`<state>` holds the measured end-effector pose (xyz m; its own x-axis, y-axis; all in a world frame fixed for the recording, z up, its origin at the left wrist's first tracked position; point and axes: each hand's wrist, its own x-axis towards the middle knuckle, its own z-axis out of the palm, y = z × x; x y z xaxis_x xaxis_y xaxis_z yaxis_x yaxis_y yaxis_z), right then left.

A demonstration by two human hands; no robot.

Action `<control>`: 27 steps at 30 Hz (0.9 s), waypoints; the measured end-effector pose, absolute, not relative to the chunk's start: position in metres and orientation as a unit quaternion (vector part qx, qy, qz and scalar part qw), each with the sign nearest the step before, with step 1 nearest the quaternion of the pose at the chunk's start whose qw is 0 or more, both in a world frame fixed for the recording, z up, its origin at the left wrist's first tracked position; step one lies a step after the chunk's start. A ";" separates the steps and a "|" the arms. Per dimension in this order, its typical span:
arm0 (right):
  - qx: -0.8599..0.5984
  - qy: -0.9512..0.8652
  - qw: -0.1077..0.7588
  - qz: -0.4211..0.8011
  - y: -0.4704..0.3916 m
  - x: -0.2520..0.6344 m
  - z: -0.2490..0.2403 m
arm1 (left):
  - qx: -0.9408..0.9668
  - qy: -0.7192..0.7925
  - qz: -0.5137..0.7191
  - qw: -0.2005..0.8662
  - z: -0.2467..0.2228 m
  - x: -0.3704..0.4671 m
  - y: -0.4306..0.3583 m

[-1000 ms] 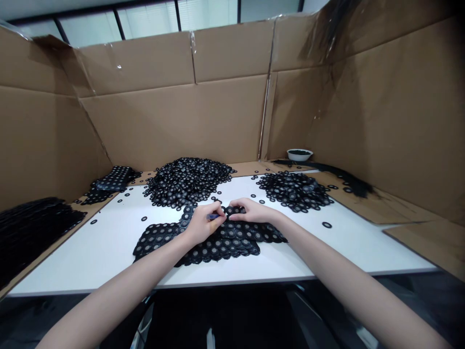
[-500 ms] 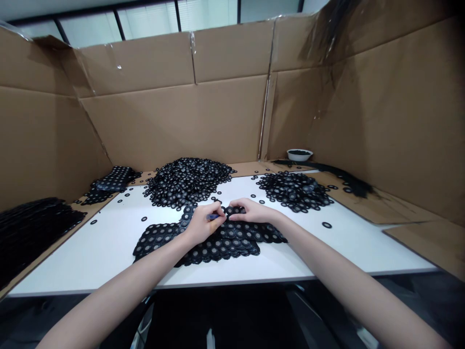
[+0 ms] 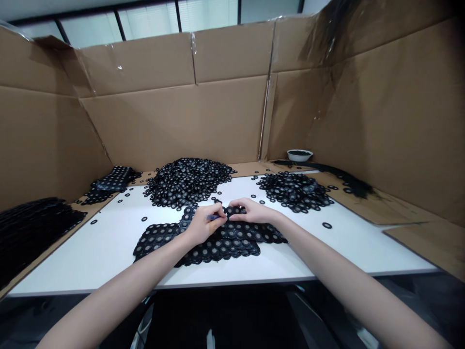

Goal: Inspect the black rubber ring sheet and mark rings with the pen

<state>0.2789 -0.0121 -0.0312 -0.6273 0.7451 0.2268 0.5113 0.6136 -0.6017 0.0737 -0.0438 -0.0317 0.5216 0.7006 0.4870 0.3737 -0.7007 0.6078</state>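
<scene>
My left hand (image 3: pixel 203 225) is closed around a slim blue pen-like tool (image 3: pixel 212 217), most of it covered by the fingers. Its tip points at the far edge of a black mat made of joined rings (image 3: pixel 232 233) with pale round centres. My right hand (image 3: pixel 251 212) pinches that mat's far edge just to the right of the tool, thumb and fingers curled together. Layers of the same ring material lie stacked and overlapping under both hands. Exactly what the fingertips touch is too small to tell.
Behind the hands rises a large heap of loose black rings (image 3: pixel 185 182), with a smaller ring heap (image 3: pixel 296 190) to the right. A white bowl (image 3: pixel 300 155) and black strands (image 3: pixel 341 175) lie farther back. Cardboard walls (image 3: pixel 174 121) enclose the white board (image 3: pixel 90 252). Dark stacked sheets (image 3: pixel 36 232) sit left.
</scene>
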 end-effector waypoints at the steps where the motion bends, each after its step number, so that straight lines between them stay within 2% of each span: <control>1: -0.359 -0.868 0.236 0.249 -0.012 0.279 -0.031 | 0.844 0.318 0.372 0.219 -0.032 0.074 -0.044; 27: -0.314 -0.874 0.259 0.266 -0.017 0.271 -0.026 | 0.847 0.300 0.370 0.234 -0.032 0.073 -0.044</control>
<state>0.2711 -0.0169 -0.0260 -0.6687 0.6863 0.2860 0.4106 0.6616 -0.6274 0.0729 -0.0443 -0.0316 0.5461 0.6818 0.4867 0.3350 -0.7102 0.6191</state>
